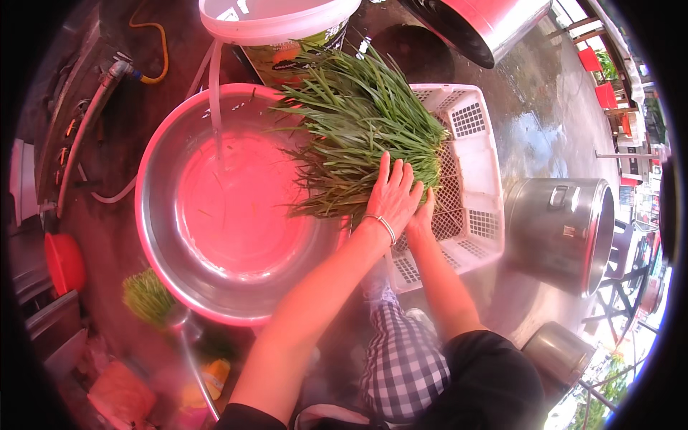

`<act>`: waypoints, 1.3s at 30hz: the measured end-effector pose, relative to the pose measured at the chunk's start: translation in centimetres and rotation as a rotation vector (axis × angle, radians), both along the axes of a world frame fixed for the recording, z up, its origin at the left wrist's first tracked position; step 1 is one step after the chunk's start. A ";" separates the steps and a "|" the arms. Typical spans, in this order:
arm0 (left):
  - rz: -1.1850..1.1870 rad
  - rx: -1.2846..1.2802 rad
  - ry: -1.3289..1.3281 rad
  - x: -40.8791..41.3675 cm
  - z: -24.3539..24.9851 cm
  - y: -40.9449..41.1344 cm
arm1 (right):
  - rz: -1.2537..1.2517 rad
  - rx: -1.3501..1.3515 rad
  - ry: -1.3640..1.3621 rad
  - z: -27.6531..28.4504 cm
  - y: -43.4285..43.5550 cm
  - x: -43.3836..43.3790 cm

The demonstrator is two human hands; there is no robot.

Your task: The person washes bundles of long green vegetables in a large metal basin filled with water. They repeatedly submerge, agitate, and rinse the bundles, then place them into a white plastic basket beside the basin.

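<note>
A large heap of long green leaves, which look like garlic chives [371, 123], lies across a white plastic crate [486, 161], its pale stem ends over the crate and its leaf tips over a wide metal basin [161, 215]. My left hand [392, 199], with a bangle at the wrist, rests flat on the near side of the heap, fingers spread. Beside it, my right hand [422, 212] touches the stem ends at the near edge; its fingers are partly hidden. The basin holds water with a few loose leaf bits, and a pale hose or strap hangs over it.
A white-rimmed bucket [279, 27] stands beyond the basin. Steel pots [559, 231] are at the right, on wet floor. Another green bunch [148, 295], a metal ladle-like tool [196, 365] and a red basin [64, 263] are at the left.
</note>
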State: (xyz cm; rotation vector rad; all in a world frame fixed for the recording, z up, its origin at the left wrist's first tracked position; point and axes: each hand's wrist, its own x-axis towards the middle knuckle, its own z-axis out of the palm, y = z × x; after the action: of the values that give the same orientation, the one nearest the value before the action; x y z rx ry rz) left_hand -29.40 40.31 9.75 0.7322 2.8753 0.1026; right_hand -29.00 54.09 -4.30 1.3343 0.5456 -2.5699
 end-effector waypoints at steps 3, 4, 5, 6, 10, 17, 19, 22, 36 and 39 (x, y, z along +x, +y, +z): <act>-0.050 0.069 0.123 2.3 -0.7 -0.9 | 0.161 0.096 0.183 -1.6 -0.3 1.1; -0.060 0.116 0.173 3.6 -0.2 -2.1 | 0.172 -0.040 0.192 -1.3 -0.3 1.3; -0.065 0.165 0.225 4.9 0.2 -3.2 | 0.312 0.028 0.211 -0.9 0.6 1.3; -0.078 0.283 0.229 6.6 0.3 -4.4 | 0.467 0.079 0.231 -1.0 1.4 1.5; -0.065 0.525 0.273 11.1 -0.1 -11.4 | 1.264 0.612 0.422 0.7 5.6 1.2; 0.953 0.421 0.382 15.5 -4.1 -27.3 | 0.811 1.332 0.244 2.0 10.1 1.7; 1.157 0.381 0.379 15.1 -5.7 -29.3 | 0.625 1.411 0.260 2.9 9.9 0.5; 1.239 0.308 0.227 13.4 -7.9 -30.0 | 0.362 1.380 0.224 7.1 7.5 -2.2; 0.881 0.558 0.581 -4.7 -8.0 -29.0 | 0.181 0.829 0.998 19.6 -12.2 -3.8; 0.882 0.377 0.559 -5.7 -10.7 -28.0 | 0.313 0.836 1.177 18.9 -13.2 -2.6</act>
State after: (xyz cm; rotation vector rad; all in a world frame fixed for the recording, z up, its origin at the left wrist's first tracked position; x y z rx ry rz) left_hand -35.12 12.36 -0.92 -0.6378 3.5131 0.6467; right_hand -31.55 40.85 14.63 -0.4020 1.9261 -2.6388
